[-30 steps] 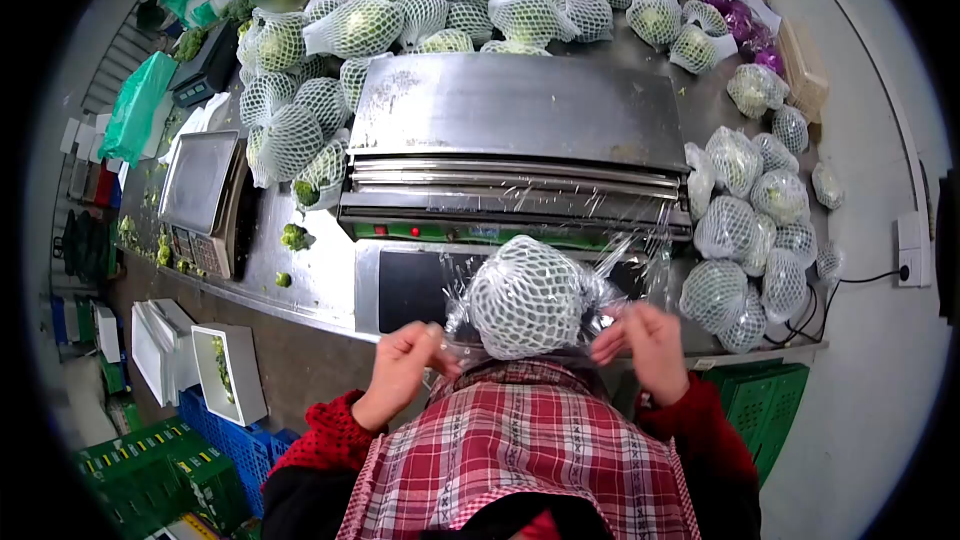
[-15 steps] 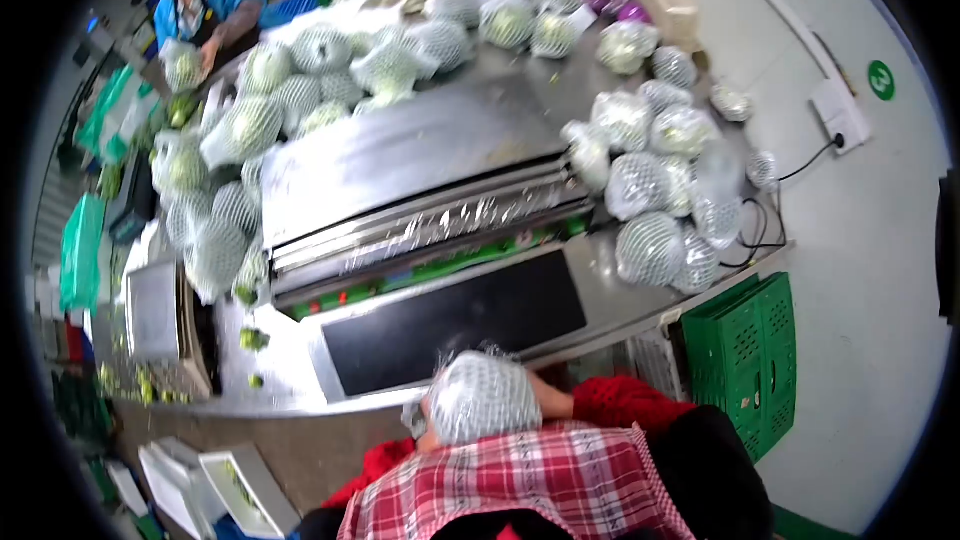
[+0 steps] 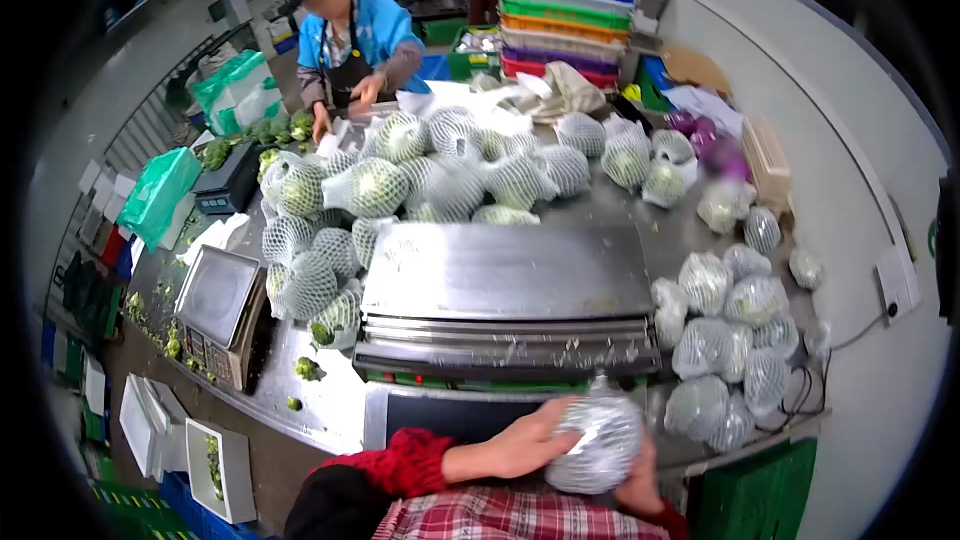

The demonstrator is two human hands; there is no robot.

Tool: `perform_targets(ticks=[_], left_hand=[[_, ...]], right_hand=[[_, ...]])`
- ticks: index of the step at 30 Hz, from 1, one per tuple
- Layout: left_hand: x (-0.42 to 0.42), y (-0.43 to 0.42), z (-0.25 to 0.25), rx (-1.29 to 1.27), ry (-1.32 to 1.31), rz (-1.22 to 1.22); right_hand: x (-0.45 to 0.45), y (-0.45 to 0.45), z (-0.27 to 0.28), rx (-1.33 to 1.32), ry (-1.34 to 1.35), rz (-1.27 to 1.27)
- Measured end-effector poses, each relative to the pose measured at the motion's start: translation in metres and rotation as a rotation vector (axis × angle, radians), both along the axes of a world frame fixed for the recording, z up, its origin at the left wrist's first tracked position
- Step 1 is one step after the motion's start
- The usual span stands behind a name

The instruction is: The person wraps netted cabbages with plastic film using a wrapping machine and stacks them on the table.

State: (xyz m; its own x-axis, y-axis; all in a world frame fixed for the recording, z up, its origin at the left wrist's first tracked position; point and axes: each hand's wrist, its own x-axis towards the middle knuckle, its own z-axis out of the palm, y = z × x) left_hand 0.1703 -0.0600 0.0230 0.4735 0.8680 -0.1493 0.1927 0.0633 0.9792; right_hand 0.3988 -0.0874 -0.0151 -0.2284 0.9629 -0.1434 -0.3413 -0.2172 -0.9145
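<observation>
Close in front of my red checked apron, a round vegetable head point(image 3: 597, 452) in a white foam net and shiny clear film is held between my two hands. My left hand point(image 3: 525, 443) presses on its left side, fingers over the film. Around its right side curls my right hand point(image 3: 641, 480), partly hidden behind it. A twist of film sticks up from its top. Just beyond stands a steel film-wrapping machine point(image 3: 505, 270) with a dark plate point(image 3: 440, 418) at its front, partly covered by my arm.
Film-wrapped heads point(image 3: 705, 345) are heaped at the right. Net-covered heads point(image 3: 375, 188) crowd the table behind and left of the machine. A weighing scale point(image 3: 222, 285) stands left, near green scraps point(image 3: 306, 368). Across the table, a person in blue point(image 3: 375, 25) works beside stacked crates point(image 3: 565, 25).
The view has tilted up and swung. The wrapped head has moved from against my apron out to the right, near the machine's front. The co-worker's hands have moved down to the table.
</observation>
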Motion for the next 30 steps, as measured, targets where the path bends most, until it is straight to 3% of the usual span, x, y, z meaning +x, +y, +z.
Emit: perform_targets(ticks=[1,2,3,5,6,7,8,9,11,12,14,15,17,19,21,23,24,25,27,29,30], left_hand=[[-0.001,0.030,0.008,0.204,-0.066,-0.088],[-0.008,0.063,0.023,0.354,-0.072,-0.077],[-0.026,0.097,0.019,0.507,0.208,0.044],[-0.072,0.178,0.015,0.522,0.328,0.594],[-0.102,0.223,-0.010,0.821,0.662,0.748],[-0.123,0.258,-0.008,0.898,0.839,0.762],[-0.139,0.288,-0.011,0.803,0.900,0.664],[-0.149,0.312,-0.018,0.665,0.960,0.519],[-0.157,0.348,-0.048,0.645,1.104,0.380],[-0.160,0.363,-0.047,0.646,1.097,0.387],[-0.171,0.378,-0.053,0.544,1.127,0.399],[-0.183,0.382,-0.061,0.538,0.977,0.491],[-0.208,0.386,-0.077,0.441,0.725,0.699],[-0.215,0.375,-0.063,0.390,0.522,0.808],[-0.224,0.370,-0.059,0.294,0.270,0.822],[-0.208,0.345,-0.012,0.252,-0.108,0.721],[-0.214,0.335,-0.005,0.179,-0.212,0.613],[-0.199,0.316,0.009,0.127,-0.457,0.581],[-0.180,0.273,0.037,-0.046,-0.492,0.552],[-0.177,0.254,0.011,-0.013,-0.235,0.550],[-0.167,0.245,0.003,-0.019,-0.196,0.552]], right_hand=[[0.019,0.021,-0.006,-0.262,0.290,-0.095],[0.048,0.047,-0.001,-0.146,0.318,-0.072],[0.075,0.083,0.013,-0.036,0.309,-0.123],[0.152,0.142,0.026,0.263,-0.074,-0.207],[0.181,0.172,0.038,0.190,-0.195,-0.368],[0.210,0.200,0.042,0.178,-0.478,-0.520],[0.245,0.232,0.049,0.222,-0.855,-0.404],[0.240,0.248,0.056,0.218,-0.858,-0.405],[0.227,0.278,0.064,-0.078,-1.679,-0.264],[0.207,0.289,0.055,0.099,-2.142,-0.310],[0.158,0.328,0.057,0.777,-1.963,-0.360],[0.123,0.354,0.048,0.816,-1.682,-0.359],[0.033,0.397,0.032,0.626,-1.252,-0.147],[-0.066,0.420,0.028,0.632,-0.869,0.094],[-0.149,0.447,-0.006,0.662,-0.664,0.198],[-0.212,0.442,0.004,0.375,-0.386,0.319],[-0.224,0.433,0.018,0.469,-0.310,0.337],[-0.228,0.416,0.038,0.558,-0.239,0.360],[-0.207,0.374,0.077,0.699,-0.513,0.317],[-0.181,0.326,0.083,0.707,-0.773,0.320],[-0.170,0.298,0.077,0.589,-0.815,0.399]])
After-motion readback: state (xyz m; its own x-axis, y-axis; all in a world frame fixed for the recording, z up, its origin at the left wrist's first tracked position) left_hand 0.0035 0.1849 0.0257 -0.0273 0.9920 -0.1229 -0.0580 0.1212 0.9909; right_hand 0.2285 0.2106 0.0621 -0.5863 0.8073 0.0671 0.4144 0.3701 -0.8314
